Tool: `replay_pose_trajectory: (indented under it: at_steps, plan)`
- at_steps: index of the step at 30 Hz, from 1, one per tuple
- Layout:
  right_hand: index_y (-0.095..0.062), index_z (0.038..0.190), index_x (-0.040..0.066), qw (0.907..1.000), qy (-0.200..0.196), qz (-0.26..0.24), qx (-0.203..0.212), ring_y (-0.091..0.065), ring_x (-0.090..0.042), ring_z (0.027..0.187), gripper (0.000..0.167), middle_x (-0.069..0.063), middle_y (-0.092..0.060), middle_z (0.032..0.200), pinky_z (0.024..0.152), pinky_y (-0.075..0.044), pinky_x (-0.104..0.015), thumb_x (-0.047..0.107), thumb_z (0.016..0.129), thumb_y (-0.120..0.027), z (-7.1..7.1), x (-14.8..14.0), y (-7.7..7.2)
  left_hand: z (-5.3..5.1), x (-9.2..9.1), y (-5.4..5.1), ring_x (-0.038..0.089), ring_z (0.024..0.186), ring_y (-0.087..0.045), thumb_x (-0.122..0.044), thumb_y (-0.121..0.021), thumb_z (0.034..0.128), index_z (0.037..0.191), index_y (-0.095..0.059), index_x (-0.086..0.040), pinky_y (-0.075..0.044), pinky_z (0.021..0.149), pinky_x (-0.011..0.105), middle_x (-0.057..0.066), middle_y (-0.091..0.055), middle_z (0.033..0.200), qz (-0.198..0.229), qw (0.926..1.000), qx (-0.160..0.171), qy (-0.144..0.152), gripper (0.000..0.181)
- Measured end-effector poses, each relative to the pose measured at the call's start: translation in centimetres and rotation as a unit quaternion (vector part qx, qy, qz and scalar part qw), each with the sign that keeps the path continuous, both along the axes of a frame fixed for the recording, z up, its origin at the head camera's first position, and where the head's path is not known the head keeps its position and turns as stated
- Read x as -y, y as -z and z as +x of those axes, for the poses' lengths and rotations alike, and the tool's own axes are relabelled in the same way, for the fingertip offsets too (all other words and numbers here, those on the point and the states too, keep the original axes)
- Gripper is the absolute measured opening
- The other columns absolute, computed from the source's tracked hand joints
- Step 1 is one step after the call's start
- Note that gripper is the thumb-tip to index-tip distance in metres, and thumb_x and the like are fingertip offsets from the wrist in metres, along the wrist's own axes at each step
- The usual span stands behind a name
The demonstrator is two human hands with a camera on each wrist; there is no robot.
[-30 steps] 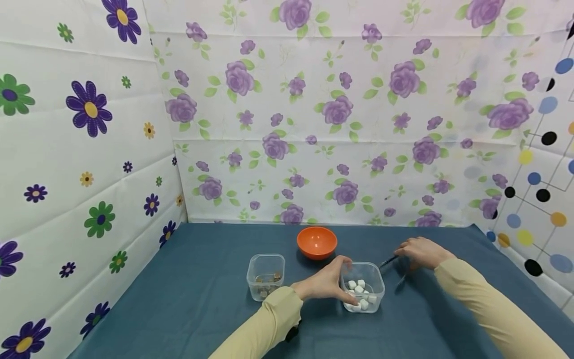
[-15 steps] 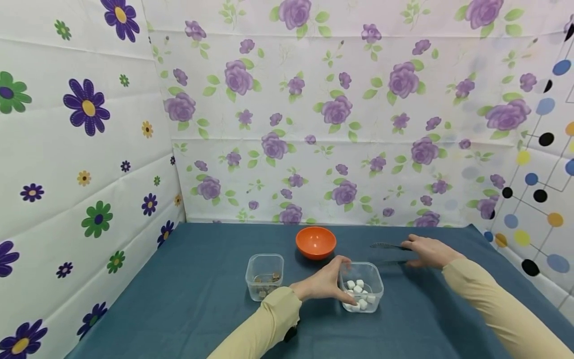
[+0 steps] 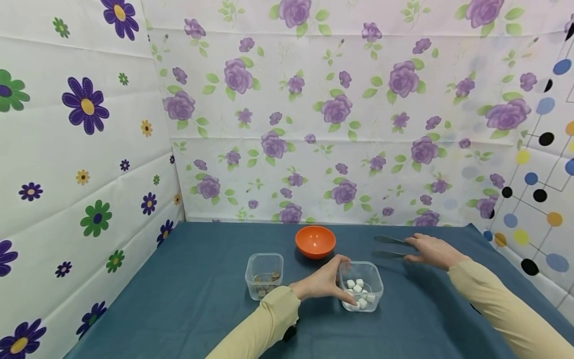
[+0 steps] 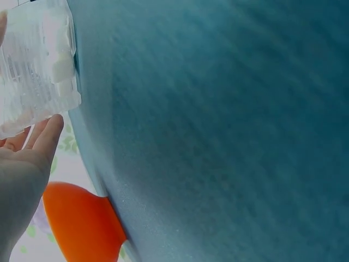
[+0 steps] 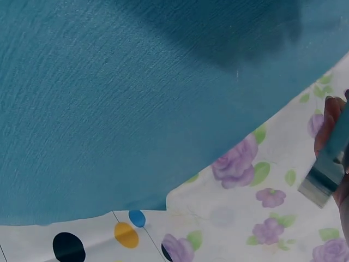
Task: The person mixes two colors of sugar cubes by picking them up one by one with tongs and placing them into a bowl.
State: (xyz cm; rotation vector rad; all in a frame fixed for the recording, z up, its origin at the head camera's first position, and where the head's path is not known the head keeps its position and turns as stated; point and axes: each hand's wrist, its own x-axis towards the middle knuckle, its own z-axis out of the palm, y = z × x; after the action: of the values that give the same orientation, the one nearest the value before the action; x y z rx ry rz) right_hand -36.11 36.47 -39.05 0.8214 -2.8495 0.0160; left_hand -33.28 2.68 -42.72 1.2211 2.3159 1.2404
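Note:
A clear plastic container (image 3: 376, 294) with several white cubes (image 3: 359, 282) sits on the table, my left hand (image 3: 323, 283) gripping it from the left, thumb at the front and fingers at the back. In the left wrist view that container (image 4: 68, 101) is at the upper left, beside my left hand (image 4: 27, 169). To its right, my right hand (image 3: 435, 250) holds metal tongs (image 3: 388, 255), whose two arms point left and stand apart with nothing between them. The right wrist view catches only the rear end of the tongs (image 5: 322, 177) at its right edge.
An orange bowl (image 3: 316, 243) stands behind my left hand. Left of that hand is a second clear container (image 3: 265, 255) with several small brown pieces (image 3: 275, 274). Flowered cloth walls (image 3: 269, 179) rise around the blue-covered table (image 3: 188, 299).
My right hand has moved slightly right, and the tongs have swung from pointing down-left to pointing left, both arms now showing. My left hand stays on the container.

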Motion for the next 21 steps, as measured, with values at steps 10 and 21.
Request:
replay_pose_trajectory:
  at_steps: [10,21]
  plan:
    - [-0.057,0.114,-0.003,0.9989,0.002,-0.012,-0.045,-0.053,-0.013,0.062,0.05,-0.008,-0.056,0.089,0.049,-0.044,-0.034,0.037,0.084,-0.063,0.6,0.1,0.0,-0.1,0.3,-0.2,0.016,0.119,-0.035,-0.021,-0.074,0.0769,0.138,-0.022,-0.005,-0.036,0.092,0.026,0.005,-0.033,0.132,-0.001,0.9994,0.027,0.021,0.082]
    - [-0.062,0.103,0.0,0.9981,0.035,-0.014,-0.048,-0.053,-0.011,0.055,0.045,-0.005,-0.061,0.081,0.045,-0.043,-0.032,0.04,0.084,-0.062,1.1,0.3,-0.8,0.1,0.2,-0.3,0.017,0.115,-0.039,-0.024,-0.073,0.0779,0.137,-0.025,-0.005,-0.038,0.089,0.025,0.004,-0.037,0.129,0.005,0.9998,0.015,0.013,0.079]
